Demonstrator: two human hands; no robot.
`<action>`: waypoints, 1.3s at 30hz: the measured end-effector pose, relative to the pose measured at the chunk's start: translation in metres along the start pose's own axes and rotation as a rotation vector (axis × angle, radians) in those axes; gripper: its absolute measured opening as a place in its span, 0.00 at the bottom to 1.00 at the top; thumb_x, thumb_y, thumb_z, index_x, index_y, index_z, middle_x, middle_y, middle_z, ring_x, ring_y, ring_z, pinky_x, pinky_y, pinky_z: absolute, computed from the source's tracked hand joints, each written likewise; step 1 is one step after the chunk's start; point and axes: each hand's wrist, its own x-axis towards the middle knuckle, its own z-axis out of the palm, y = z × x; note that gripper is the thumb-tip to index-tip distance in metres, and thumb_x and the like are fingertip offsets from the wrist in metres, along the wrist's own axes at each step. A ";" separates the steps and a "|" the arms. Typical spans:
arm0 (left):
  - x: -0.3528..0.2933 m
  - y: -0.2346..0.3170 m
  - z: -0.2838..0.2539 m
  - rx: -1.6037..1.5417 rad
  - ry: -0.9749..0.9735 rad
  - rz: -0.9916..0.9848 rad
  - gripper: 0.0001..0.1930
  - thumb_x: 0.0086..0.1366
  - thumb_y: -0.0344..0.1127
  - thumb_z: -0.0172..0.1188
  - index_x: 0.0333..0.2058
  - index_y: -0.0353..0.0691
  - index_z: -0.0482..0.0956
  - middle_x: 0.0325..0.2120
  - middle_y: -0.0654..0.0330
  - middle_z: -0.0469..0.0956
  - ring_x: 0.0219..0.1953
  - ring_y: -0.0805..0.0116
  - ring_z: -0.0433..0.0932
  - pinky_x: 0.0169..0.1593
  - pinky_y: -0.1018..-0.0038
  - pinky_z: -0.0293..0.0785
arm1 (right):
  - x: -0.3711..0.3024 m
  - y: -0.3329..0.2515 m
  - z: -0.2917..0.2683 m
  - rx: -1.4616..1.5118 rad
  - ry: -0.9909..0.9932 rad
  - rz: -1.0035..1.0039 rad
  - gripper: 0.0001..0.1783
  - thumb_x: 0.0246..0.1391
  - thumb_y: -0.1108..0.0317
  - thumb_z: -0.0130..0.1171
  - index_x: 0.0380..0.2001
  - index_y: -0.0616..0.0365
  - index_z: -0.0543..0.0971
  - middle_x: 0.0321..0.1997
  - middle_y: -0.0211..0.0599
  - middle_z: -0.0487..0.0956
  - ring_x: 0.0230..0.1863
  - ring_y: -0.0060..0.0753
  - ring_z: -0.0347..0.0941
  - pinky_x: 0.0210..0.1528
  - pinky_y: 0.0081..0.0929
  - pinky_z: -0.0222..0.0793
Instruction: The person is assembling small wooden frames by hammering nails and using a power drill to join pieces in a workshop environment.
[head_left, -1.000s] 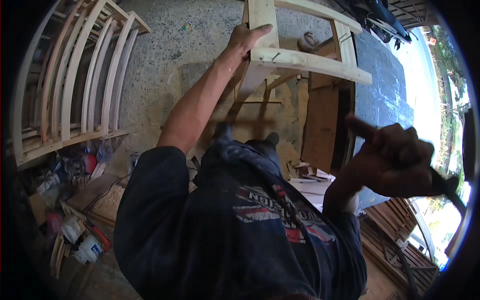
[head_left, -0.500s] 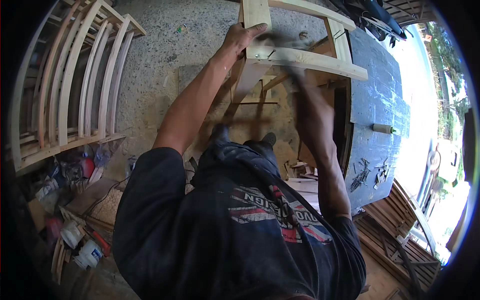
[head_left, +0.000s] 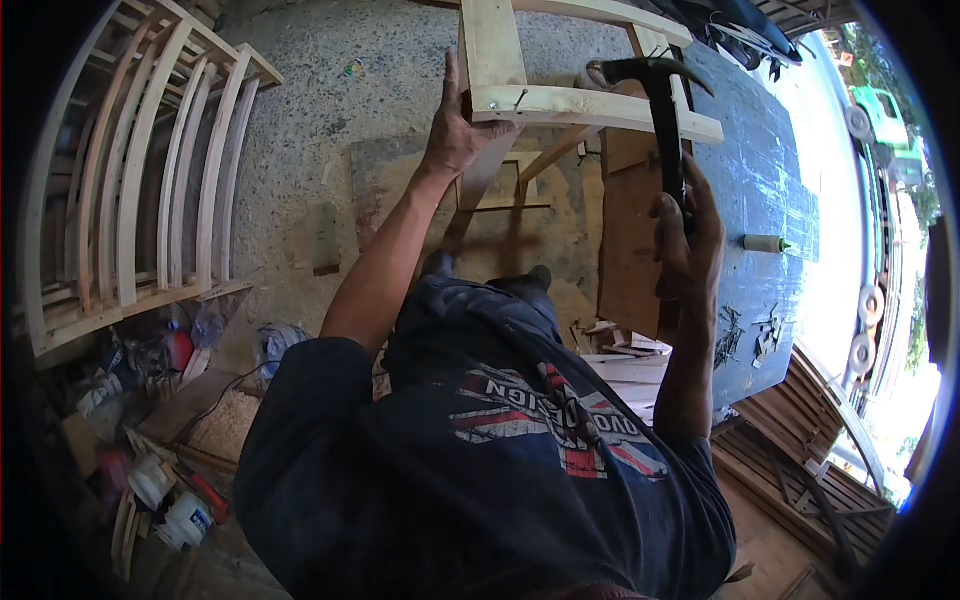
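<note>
My right hand [head_left: 690,235] is closed round the dark handle of a claw hammer [head_left: 664,110]. The hammer's head is raised over the right part of a pale wooden frame [head_left: 590,106]. At the frame's near left corner, my left hand [head_left: 462,140] holds the wood, its fingers up along the side of the post and its thumb under the near rail. A nail [head_left: 520,99] sticks up from that rail, just right of the corner. Part of the frame is cut off by the top edge of the view.
Slatted wooden frames [head_left: 150,180] stand at the left. A worn dark-topped table [head_left: 750,180] at the right bears a small bottle [head_left: 765,243] and loose nails [head_left: 768,335]. White tubs [head_left: 185,515] and clutter lie at lower left, with wooden slats [head_left: 800,410] stacked at lower right.
The blurred right hand and hammer have moved up and right, away from the nail, and are now sharp. My left hand has shifted lower on the corner, its thumb now under the rail.
</note>
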 end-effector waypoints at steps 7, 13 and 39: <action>0.007 -0.009 0.001 0.189 0.017 0.080 0.57 0.59 0.30 0.77 0.78 0.48 0.43 0.61 0.48 0.77 0.61 0.58 0.79 0.64 0.62 0.79 | 0.029 -0.105 -0.098 -0.179 0.254 -0.851 0.20 0.74 0.61 0.45 0.35 0.65 0.80 0.24 0.43 0.79 0.22 0.31 0.76 0.27 0.27 0.74; 0.005 -0.012 0.001 0.147 0.034 0.061 0.56 0.58 0.31 0.78 0.76 0.42 0.47 0.60 0.51 0.77 0.61 0.62 0.78 0.65 0.66 0.78 | 0.033 -0.077 0.017 -0.118 -0.155 -0.348 0.22 0.70 0.56 0.57 0.58 0.57 0.69 0.38 0.59 0.80 0.41 0.43 0.82 0.38 0.41 0.76; 0.011 -0.011 -0.006 0.323 0.033 0.089 0.54 0.58 0.30 0.78 0.75 0.43 0.49 0.61 0.52 0.76 0.62 0.62 0.77 0.63 0.64 0.77 | 0.026 -0.076 0.034 -0.302 -0.183 -0.153 0.24 0.62 0.72 0.62 0.60 0.64 0.73 0.24 0.39 0.78 0.23 0.35 0.74 0.27 0.34 0.73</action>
